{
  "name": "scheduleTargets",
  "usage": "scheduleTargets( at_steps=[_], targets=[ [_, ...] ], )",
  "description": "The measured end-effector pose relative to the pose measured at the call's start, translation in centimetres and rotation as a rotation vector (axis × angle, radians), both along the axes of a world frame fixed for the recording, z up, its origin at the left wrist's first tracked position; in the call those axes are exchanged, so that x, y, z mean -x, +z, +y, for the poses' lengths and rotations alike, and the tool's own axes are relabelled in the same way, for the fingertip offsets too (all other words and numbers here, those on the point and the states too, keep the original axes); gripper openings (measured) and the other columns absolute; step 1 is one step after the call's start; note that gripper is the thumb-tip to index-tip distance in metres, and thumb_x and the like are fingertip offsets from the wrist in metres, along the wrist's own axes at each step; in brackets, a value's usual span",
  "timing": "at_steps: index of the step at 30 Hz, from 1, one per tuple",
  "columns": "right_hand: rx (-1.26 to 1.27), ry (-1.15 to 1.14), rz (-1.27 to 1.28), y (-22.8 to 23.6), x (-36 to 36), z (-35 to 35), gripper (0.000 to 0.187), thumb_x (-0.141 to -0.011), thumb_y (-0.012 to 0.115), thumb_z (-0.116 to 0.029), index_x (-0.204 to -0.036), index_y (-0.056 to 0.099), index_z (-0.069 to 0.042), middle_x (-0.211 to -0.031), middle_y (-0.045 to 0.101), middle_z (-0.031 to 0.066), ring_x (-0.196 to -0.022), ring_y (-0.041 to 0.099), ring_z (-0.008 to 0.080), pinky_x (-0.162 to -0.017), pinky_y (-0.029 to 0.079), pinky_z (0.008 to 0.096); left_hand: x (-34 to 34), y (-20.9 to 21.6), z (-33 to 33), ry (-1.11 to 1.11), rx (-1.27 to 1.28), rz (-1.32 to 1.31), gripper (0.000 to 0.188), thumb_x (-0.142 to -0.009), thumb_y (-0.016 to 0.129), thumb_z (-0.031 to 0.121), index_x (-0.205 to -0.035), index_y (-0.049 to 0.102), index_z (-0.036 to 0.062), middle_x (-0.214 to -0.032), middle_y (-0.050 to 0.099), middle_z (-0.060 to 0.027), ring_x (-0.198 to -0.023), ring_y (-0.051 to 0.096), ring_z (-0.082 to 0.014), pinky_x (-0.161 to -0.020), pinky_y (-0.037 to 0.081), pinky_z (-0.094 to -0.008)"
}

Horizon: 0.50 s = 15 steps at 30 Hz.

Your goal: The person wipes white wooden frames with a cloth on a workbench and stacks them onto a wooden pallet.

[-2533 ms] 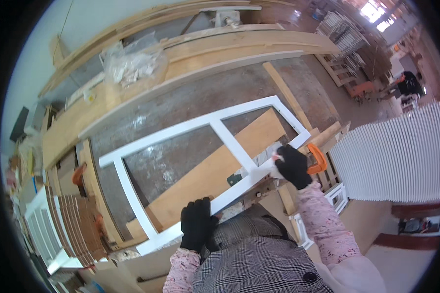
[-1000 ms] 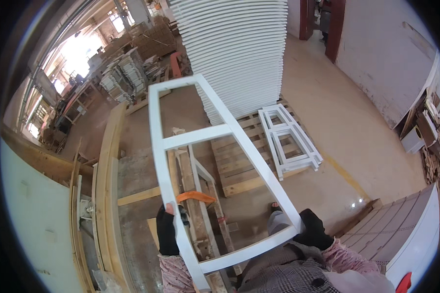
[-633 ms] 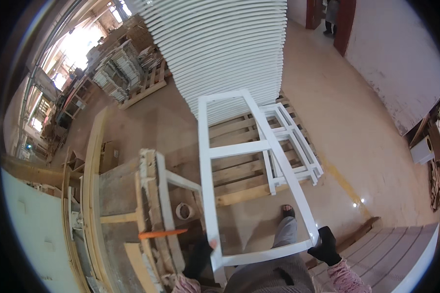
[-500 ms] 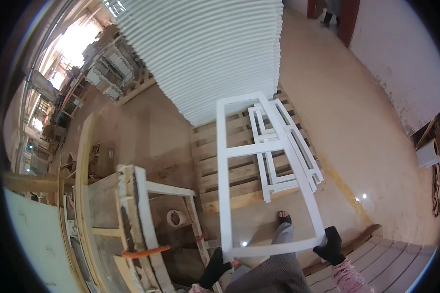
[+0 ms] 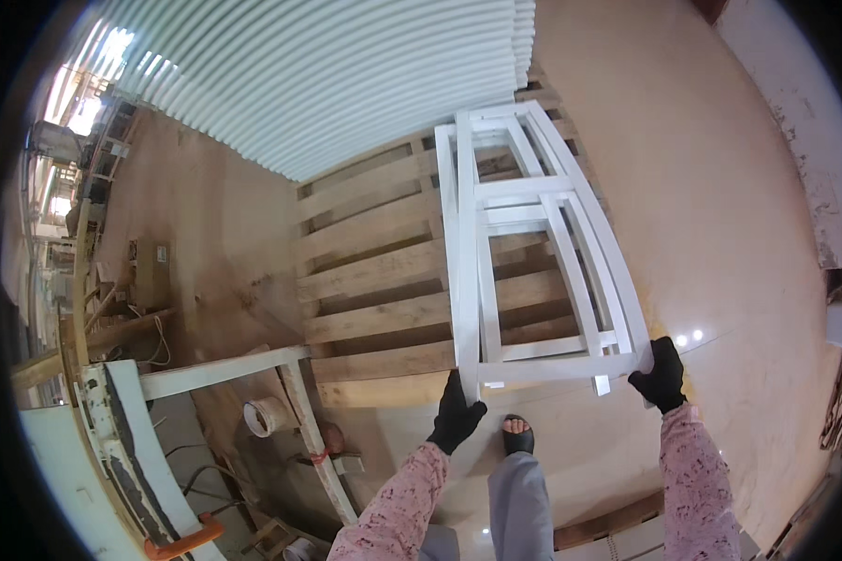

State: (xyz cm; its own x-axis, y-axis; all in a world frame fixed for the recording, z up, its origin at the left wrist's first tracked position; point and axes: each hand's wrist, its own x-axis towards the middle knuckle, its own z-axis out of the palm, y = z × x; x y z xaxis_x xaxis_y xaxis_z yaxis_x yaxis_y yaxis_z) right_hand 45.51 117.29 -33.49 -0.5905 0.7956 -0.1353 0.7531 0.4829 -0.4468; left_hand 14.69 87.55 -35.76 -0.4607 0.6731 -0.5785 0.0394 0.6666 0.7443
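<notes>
A white, slightly tapered frame with a crossbar (image 5: 524,186) is held at its near end between my two hands. My left hand (image 5: 456,416), in a black glove, grips its near left corner. On the near right corner my right hand (image 5: 662,376), gloved alike, is closed. Beneath the held frame lie other white frames (image 5: 573,271) of similar shape, on the right part of a wooden pallet (image 5: 374,329). The held frame overlaps them, and whether it rests on them fully I cannot tell.
A tall stack of white ridged-looking edges (image 5: 346,75) stands on the pallet's far part. To the left are a white-topped stand (image 5: 225,370), an orange handle-like piece (image 5: 185,539), a white bucket (image 5: 268,417) and a cardboard box (image 5: 152,273). A wall (image 5: 795,103) runs along the right.
The held frame has moved forward and down, over the frames on the pallet. Both my hands have gone forward with it, and the view has shifted downward.
</notes>
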Motion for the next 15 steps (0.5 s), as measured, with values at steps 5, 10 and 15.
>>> scheduleTargets(
  at_steps=[5, 10, 15],
  targets=[
    [-0.008, 0.093, -0.185, -6.4, 1.3, 2.8, 0.056, -0.058, 0.083, -0.033, -0.103, 0.062, -0.007, -0.097, 0.059, 0.0135, -0.09, 0.063, 0.0353, -0.075, 0.054, 0.0481, -1.0, -7.9, 1.6, 0.012, -0.012, 0.28, 0.077, -0.076, 0.065, 0.01, -0.144, 0.031, -0.0036, -0.133, 0.051, -0.0308, -0.123, 0.053, -0.0446, -0.102, 0.045, -0.0493],
    [0.062, 0.093, -0.468, -10.3, 1.1, 3.0, 0.055, -0.062, 0.082, -0.04, -0.104, 0.064, -0.009, -0.1, 0.061, 0.015, -0.091, 0.064, 0.0347, -0.073, 0.054, 0.0487, -4.4, -11.4, 2.0, 0.035, 0.098, 0.435, 0.077, -0.079, 0.063, 0.01, -0.146, 0.028, -0.0035, -0.131, 0.049, -0.0328, -0.12, 0.054, -0.0479, -0.098, 0.047, -0.0505],
    [-0.004, 0.11, -0.536, -12.1, -0.4, 2.8, 0.054, -0.072, 0.078, -0.044, -0.111, 0.065, -0.01, -0.095, 0.063, 0.0144, -0.088, 0.066, 0.0346, -0.072, 0.054, 0.0477, -5.1, -10.5, 3.9, 0.029, 0.365, 0.164, 0.082, -0.083, 0.065, 0.012, -0.151, 0.02, -0.0022, -0.118, 0.047, -0.0319, -0.106, 0.055, -0.0468, -0.091, 0.047, -0.0513]
  ],
)
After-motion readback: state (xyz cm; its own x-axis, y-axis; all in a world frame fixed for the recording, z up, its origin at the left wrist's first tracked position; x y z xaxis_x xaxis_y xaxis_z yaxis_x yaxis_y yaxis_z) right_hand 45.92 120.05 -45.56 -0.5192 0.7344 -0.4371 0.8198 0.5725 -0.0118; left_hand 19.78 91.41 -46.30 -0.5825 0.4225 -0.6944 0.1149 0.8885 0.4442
